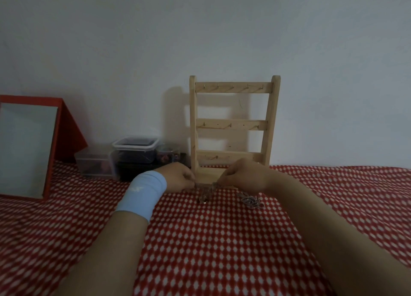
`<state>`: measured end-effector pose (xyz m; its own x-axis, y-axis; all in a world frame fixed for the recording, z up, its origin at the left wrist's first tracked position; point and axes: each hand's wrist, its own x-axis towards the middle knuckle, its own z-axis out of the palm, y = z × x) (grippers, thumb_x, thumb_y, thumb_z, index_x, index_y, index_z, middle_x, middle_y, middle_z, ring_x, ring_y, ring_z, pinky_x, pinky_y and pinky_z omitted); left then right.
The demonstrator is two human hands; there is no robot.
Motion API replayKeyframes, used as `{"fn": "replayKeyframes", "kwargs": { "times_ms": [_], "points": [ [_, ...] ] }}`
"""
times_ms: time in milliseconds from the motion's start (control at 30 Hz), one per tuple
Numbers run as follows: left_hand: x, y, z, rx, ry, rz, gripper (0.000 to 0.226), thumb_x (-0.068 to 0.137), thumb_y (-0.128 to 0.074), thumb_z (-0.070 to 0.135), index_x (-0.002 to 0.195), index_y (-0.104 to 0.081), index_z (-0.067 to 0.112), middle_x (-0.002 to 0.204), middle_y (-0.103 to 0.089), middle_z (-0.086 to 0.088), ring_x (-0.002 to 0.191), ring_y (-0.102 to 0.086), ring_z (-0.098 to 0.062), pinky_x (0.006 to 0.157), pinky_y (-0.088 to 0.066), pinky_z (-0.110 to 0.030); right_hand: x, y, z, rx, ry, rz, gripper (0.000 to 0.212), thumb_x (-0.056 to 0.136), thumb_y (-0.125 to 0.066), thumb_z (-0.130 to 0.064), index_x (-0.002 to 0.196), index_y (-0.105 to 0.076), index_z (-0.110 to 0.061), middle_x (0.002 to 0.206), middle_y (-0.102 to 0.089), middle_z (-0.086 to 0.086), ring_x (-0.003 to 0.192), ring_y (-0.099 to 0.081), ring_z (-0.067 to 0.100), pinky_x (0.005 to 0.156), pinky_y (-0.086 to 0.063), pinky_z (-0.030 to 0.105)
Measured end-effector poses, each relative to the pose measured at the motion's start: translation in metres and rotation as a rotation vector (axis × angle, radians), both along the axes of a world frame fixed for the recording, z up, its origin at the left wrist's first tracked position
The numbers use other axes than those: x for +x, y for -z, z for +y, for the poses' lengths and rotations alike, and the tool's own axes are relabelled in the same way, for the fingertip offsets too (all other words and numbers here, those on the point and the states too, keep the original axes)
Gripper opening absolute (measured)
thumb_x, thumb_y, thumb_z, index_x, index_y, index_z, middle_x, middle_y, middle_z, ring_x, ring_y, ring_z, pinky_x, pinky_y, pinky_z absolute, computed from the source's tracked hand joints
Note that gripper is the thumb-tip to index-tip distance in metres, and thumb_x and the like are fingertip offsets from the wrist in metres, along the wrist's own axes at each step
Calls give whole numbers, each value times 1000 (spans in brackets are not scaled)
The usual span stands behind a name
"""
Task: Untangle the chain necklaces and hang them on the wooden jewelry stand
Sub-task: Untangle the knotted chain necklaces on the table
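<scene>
Red-framed mirror [24, 149]: standing propped at the far left, glass tilted back, red support panel visible behind its right edge.

Red cloth with white spots [222, 240]: lies under the mirror and runs right from it across the whole surface, with creases below the mirror.

Low clear container [93, 164]: just right of the mirror's base, contents dark and indistinct.

Lidded clear tub [135, 150]: next right of the mirror, touching the low container, dark contents, apparently stacked on a dark item.

Small clear jar [168, 153]: farthest right of the mirror in that row, multicoloured contents, too blurred to identify.

Pale wall [200, 29]: behind the mirror and the row.
</scene>
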<state>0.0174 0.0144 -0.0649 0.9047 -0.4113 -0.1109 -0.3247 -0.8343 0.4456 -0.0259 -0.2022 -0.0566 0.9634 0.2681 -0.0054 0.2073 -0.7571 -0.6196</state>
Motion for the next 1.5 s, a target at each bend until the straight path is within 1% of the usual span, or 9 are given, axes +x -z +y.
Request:
{"fn": "replayKeyframes", "kwargs": {
  "times_ms": [133, 300, 433, 600, 733, 867, 1033, 1200, 1500],
  "points": [
    [-1, 5, -18, -175, 24, -104, 12, 87, -64, 18, 86, -64, 30, 100, -63, 7, 101, -61, -15, 96, -48, -29, 0, 0, 0, 167, 63, 28, 20, 99, -63, -29, 100, -81, -20, 57, -60, -13, 45, -47, 5, 47, -38, 20],
    [-10, 0, -29, -310, 108, 19, 29, 76, -77, 39, 99, -66, 26, 99, -67, 8, 95, -63, -10, 90, -51, -30, -2, -4, -1, 487, 139, 213, 26, 104, -55, -25, 105, -73, -6, 55, -38, -5, 46, -30, 9, 45, -24, 26],
    [-9, 6, -33, -435, 84, -108, 22, 78, -77, 30, 98, -73, 20, 95, -74, 3, 91, -69, -12, 91, -54, -35, -4, -8, 2, 636, 137, 308, 31, 105, -50, -24, 77, -59, -17, 54, -33, -6, 45, -23, 9, 43, -18, 23],
    [-10, -7, -19, -389, 86, -70, 19, 96, -58, 26, 104, -74, 20, 95, -73, 6, 88, -67, -8, 69, -47, -7, 0, -9, -7, 393, 192, 164, 23, 102, -57, -24, 95, -72, -8, 56, -39, -4, 42, -28, 9, 40, -23, 22],
    [-10, -12, -15, -308, 49, -67, 36, 101, -45, 33, 83, -65, 9, 75, -63, 4, 72, -57, -13, 68, -41, -21, -1, -6, -2, 159, 149, 87, 18, 99, -63, -27, 107, -74, -15, 73, -62, -1, 47, -46, 8, 41, -38, 21],
    [-13, -13, -15, -355, 68, -69, 43, 102, -42, 39, 72, -65, 19, 65, -63, 7, 65, -56, -9, 73, -43, -25, -2, -6, 7, 184, 27, -16, 19, 97, -63, -20, 113, -71, -23, 104, -70, -8, 93, -65, 3, 78, -49, 18],
    [-9, -11, -14, -452, 48, -14, 40, 97, -45, 49, 112, -71, 23, 99, -70, 12, 98, -63, -9, 99, -44, -30, -2, -5, 9, 198, -23, -85, 22, 83, -80, -38, 98, -76, -21, 91, -77, -6, 86, -71, 2, 85, -56, 25],
    [-11, -13, -3, -710, 133, 370, 28, 95, -58, 17, 122, -61, 9, 82, -70, -3, 63, -63, -10, 63, -53, -21, 1, -3, -1, 278, 18, -124, 12, 91, -75, -20, 85, -80, -12, 79, -77, -5, 74, -69, -2, 71, -49, 9],
    [-8, -16, 15, -494, 40, 393, 23, 100, -47, 7, 112, -67, 4, 103, -74, -8, 68, -64, -11, 78, -56, -30, 2, -6, -7, 181, 96, -118, 11, 92, -73, -18, 88, -81, -11, 85, -77, -6, 73, -68, -7, 58, -44, 1]
  ]
}}
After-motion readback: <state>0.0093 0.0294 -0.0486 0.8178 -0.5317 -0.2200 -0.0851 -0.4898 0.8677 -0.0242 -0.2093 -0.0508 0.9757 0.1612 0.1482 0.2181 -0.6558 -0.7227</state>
